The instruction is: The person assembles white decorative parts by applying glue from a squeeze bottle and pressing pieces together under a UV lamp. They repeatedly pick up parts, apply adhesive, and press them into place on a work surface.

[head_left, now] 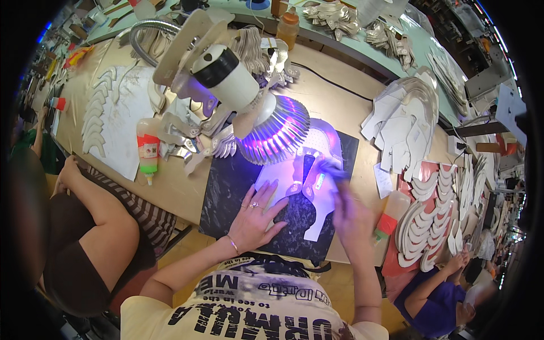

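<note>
A pale shoe upper (324, 136), cut in a U shape and tinted violet by the lamp, lies spread on a dark marbled board (218, 198). Flat on its left side rests my left hand (258, 211), fingers spread, with nothing in its grasp. Over the right side, my right hand (350, 211) is smeared by motion, its fingers closed round a dark-blue tool (333, 169). That tool is too blurred to name, and its tip seems to meet the upper. The finned lamp head (277, 133) hides the upper's top left part.
A red-banded glue bottle (148, 150) is left of the board; another bottle (392, 215) is near my right forearm. White cut pieces (405, 116) are stacked at right, above curved pieces on a red sheet (391, 263). Co-workers sit on both sides.
</note>
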A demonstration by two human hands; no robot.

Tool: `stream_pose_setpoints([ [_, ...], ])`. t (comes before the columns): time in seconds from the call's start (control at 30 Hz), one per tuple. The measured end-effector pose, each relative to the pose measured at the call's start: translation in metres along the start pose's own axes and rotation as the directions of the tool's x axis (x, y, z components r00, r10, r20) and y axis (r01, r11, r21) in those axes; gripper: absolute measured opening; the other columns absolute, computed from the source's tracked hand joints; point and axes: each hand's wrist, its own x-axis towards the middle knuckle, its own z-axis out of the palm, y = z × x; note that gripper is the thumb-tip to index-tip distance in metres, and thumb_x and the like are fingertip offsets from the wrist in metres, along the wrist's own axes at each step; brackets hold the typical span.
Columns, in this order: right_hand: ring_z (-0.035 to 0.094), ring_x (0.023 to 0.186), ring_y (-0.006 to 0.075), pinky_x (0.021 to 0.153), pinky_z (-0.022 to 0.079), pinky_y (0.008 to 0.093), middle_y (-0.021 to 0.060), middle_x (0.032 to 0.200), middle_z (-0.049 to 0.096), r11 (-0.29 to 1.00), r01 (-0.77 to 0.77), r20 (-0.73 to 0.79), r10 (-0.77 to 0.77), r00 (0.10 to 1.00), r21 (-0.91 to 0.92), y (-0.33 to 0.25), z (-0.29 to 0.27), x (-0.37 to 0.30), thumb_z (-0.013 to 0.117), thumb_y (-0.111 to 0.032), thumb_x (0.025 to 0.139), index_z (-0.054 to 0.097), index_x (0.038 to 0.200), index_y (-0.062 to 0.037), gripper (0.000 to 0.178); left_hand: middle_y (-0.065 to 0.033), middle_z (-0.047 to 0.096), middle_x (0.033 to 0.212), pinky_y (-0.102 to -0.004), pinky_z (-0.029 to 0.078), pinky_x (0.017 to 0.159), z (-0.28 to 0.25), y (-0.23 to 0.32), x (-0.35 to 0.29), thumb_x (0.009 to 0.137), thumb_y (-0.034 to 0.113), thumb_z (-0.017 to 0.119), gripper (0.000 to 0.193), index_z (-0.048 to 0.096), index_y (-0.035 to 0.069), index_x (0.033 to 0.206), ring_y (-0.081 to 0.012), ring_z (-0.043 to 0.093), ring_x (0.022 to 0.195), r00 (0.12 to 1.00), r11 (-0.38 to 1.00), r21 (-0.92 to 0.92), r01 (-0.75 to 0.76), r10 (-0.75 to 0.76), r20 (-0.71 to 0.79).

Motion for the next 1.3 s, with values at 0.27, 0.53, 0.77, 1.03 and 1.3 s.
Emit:
stream_pose_setpoints([
  [0.27,0.068,0.070,0.0328,0.063,0.053,0.0390,0.0245,0.090,0.068,0.963,-0.006,-0.286,0.086,0.954,0.269,0.010,0.004,0.011,0.062,-0.014,0.096,0.056,0.133,-0.0001,0.040,-0.0218,0.039,0.151,-0.0528,0.016,0.120,0.002,-0.001,-0.001,0.089,0.038,0.067,0.049,0.059,0.013,0.131,-0.0362,0.034,0.143,0.998,0.999,0.046,-0.020,0.017,0.060],
  [0.53,0.066,0.063,0.0379,0.053,0.049,0.0464,0.0184,0.077,0.067,0.993,-0.072,0.069,0.079,0.994,-0.097,0.006,-0.006,0.032,0.056,-0.022,0.099,0.049,0.138,-0.0087,0.042,-0.0187,0.042,0.150,-0.0527,0.017,0.120,0.003,-0.001,-0.001,0.089,0.038,0.067,0.049,0.059,0.013,0.131,-0.0360,0.034,0.143,0.998,0.995,0.090,-0.034,0.029,0.052],
  [0.77,0.067,0.073,0.0429,0.065,0.050,0.0518,0.0227,0.086,0.069,0.967,-0.081,0.327,0.161,0.931,-0.243,-0.008,0.017,0.039,0.052,-0.027,0.101,0.048,0.133,-0.0034,0.040,-0.0175,0.043,0.150,-0.0526,0.017,0.120,0.004,0.000,-0.001,0.089,0.038,0.067,0.049,0.059,0.014,0.132,-0.0349,0.034,0.143,0.998,0.996,0.080,-0.024,0.020,0.056],
  [1.03,0.068,0.071,0.0423,0.060,0.052,0.0506,0.0222,0.086,0.068,0.980,-0.196,0.261,0.197,0.945,-0.031,-0.020,0.020,0.035,0.051,-0.028,0.101,0.046,0.135,-0.0086,0.040,-0.0165,0.041,0.151,-0.0527,0.017,0.120,0.004,0.000,0.000,0.089,0.038,0.067,0.049,0.058,0.014,0.131,-0.0346,0.034,0.144,0.998,0.996,0.085,-0.011,0.006,0.063],
  [1.3,0.068,0.070,0.0391,0.060,0.053,0.0492,0.0209,0.083,0.068,0.982,-0.188,0.121,0.187,0.975,-0.001,-0.014,0.024,0.036,0.056,-0.028,0.098,0.047,0.134,-0.0082,0.042,-0.0168,0.043,0.150,-0.0530,0.017,0.120,0.003,0.000,0.001,0.088,0.037,0.069,0.050,0.059,0.014,0.131,-0.0356,0.035,0.143,0.998,0.996,0.086,-0.014,0.009,0.058],
])
